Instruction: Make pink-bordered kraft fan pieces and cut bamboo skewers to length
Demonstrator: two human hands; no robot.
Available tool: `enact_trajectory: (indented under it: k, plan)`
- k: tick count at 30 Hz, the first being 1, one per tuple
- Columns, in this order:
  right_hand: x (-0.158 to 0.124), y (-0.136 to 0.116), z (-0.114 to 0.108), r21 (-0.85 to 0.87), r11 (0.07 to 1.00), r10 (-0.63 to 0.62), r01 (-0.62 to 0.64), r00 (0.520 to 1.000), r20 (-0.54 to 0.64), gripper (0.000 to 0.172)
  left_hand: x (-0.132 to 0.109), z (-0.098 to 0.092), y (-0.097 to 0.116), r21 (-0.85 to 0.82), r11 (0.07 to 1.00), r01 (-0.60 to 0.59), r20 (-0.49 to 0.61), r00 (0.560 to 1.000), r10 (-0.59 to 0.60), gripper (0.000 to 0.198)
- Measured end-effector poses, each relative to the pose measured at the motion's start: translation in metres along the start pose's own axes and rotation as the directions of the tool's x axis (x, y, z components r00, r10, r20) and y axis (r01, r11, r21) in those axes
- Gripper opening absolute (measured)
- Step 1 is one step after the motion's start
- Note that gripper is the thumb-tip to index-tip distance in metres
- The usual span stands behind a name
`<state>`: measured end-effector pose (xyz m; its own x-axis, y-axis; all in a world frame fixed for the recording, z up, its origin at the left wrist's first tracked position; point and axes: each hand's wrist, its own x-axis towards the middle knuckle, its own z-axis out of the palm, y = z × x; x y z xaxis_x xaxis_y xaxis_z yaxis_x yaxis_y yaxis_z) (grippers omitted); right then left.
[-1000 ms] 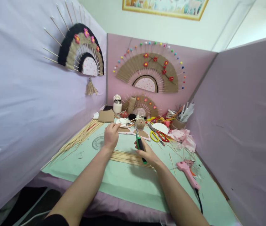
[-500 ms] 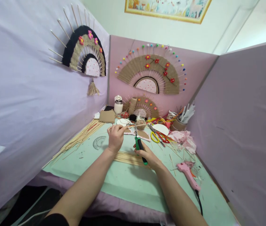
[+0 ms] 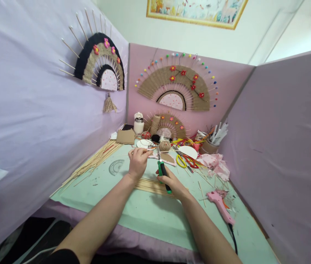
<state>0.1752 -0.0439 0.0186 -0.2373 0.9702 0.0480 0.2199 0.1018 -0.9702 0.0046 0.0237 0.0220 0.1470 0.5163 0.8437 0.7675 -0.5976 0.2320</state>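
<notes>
My left hand is closed, its fingertips pinching a thin wooden stick that points right. The stick crosses the metal jaws of the pliers, which have green and black handles. Wrapped around those handles is my right hand. Whether the jaws touch the stick is too small to tell. Below both hands lies a row of thin sticks on the pale green table. Just behind the jaws are a ball of twine and a pink-edged cardboard piece.
A pink glue gun with a black cord lies at the right. Scissors rest near a white oval. At the left are a protractor and many long sticks. Decorated fans hang on the partitions.
My left hand has shifted slightly right and down, and the stick sits a little lower and more level. The pliers stay in my right hand, nearly in place.
</notes>
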Motion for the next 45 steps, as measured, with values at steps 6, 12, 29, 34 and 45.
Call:
enact_trajectory:
  k: [6,12,29,34,45]
  plan:
    - [0.001,0.002,0.002,-0.026,1.000,-0.013,0.013,1.000,-0.018,0.026,-0.001,0.001,0.000,0.005,1.000,0.009,0.032,0.999,-0.010,0.021]
    - [0.003,0.007,0.004,-0.005,1.000,-0.022,0.022,0.999,-0.042,0.026,-0.002,0.003,0.000,-0.001,1.000,-0.005,0.011,1.000,0.005,0.022]
    - [0.021,0.025,-0.048,0.144,0.989,0.039,0.032,0.885,-0.463,0.036,-0.007,0.011,-0.004,-0.056,0.996,0.075,-0.027,0.997,-0.077,0.023]
    - [0.021,0.025,-0.052,0.159,0.986,0.035,0.041,0.894,-0.447,0.039,-0.008,0.012,-0.005,-0.078,0.995,0.061,-0.003,0.998,-0.061,0.023]
    - [0.017,0.024,-0.050,0.107,0.990,-0.059,0.096,0.949,-0.311,0.038,-0.007,0.013,-0.005,-0.081,0.995,0.053,0.016,0.999,-0.052,0.024]
